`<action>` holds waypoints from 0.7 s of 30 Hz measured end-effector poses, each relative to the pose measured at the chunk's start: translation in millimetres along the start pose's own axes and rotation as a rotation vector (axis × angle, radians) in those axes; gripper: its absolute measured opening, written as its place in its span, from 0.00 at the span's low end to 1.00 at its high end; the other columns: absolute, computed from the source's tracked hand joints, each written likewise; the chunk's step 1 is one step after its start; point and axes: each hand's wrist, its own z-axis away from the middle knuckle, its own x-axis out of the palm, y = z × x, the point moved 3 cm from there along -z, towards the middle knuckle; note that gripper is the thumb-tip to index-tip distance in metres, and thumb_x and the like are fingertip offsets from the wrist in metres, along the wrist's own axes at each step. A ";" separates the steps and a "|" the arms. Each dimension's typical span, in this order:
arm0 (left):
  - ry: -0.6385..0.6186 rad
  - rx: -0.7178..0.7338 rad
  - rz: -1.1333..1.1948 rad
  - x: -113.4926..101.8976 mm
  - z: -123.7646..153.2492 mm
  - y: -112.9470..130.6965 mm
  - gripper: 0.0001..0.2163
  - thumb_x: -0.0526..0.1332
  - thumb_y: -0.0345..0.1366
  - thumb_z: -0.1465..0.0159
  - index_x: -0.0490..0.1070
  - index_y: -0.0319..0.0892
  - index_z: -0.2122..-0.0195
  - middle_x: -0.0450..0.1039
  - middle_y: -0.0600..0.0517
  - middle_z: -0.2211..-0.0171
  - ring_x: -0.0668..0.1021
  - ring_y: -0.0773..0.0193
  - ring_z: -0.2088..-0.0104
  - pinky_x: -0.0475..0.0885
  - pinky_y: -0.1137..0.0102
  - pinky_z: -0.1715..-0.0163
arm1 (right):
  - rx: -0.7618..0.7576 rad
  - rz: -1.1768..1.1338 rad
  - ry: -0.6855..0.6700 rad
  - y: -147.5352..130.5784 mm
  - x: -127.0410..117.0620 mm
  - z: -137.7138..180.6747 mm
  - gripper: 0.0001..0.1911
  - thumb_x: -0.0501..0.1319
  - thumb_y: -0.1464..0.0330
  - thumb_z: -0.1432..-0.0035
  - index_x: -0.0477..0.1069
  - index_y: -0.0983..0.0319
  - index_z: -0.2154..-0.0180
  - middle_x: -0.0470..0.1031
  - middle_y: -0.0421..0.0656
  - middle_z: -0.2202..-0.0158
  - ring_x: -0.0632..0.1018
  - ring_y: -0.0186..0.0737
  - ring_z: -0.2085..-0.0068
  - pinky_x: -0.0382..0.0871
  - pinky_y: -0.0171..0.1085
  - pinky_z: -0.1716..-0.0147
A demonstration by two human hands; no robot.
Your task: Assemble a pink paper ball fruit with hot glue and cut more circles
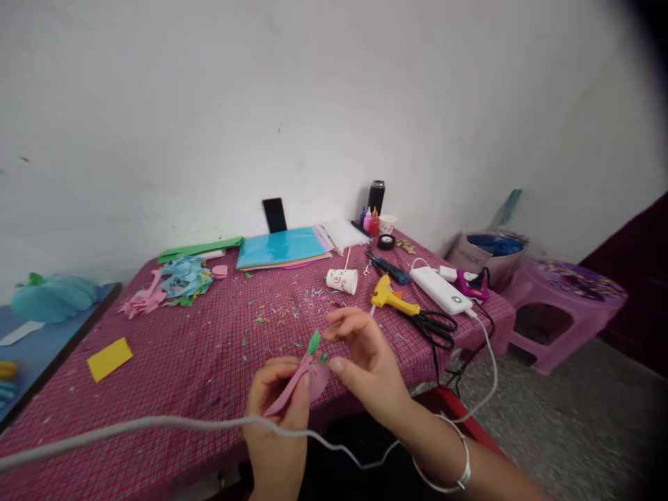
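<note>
A pink paper craft piece with a small green leaf at its top is pinched between the thumb and fingers of my left hand, low over the table's front edge. Just to its right, my right hand has its thumb and fingers apart, with nothing visible between them. Its thumb tip is close to a small green bit on the pink piece; whether they touch I cannot tell. A white cable crosses in front of my left wrist.
On the checked cloth are a yellow glue gun, black scissors, a white power bank, a tipped paper cup, paper scraps, a yellow sheet and blue sheets. A pink stool stands right.
</note>
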 end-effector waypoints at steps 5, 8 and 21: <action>-0.045 0.023 0.010 3.3 0.8 3.7 0.05 0.66 0.28 0.41 0.72 0.45 0.66 0.74 0.54 0.66 0.78 0.65 0.65 0.75 0.72 0.66 | -0.003 0.112 -0.096 -5.1 3.3 0.2 0.06 0.67 0.67 0.46 0.71 0.57 0.67 0.69 0.44 0.55 0.72 0.42 0.55 0.66 0.46 0.52; -0.045 0.027 -0.005 3.2 1.3 5.5 0.05 0.66 0.28 0.41 0.72 0.45 0.67 0.74 0.54 0.65 0.78 0.66 0.65 0.75 0.72 0.66 | -0.008 0.108 -0.092 -6.3 3.8 -0.5 0.05 0.67 0.67 0.45 0.71 0.58 0.69 0.71 0.43 0.58 0.73 0.41 0.57 0.67 0.46 0.54; -0.024 0.004 -0.003 1.6 3.1 1.9 0.05 0.66 0.29 0.42 0.73 0.46 0.67 0.75 0.54 0.65 0.78 0.65 0.65 0.75 0.71 0.66 | 0.022 0.037 -0.076 -7.4 6.9 -2.3 0.05 0.65 0.71 0.46 0.69 0.59 0.71 0.71 0.39 0.68 0.73 0.36 0.65 0.68 0.38 0.65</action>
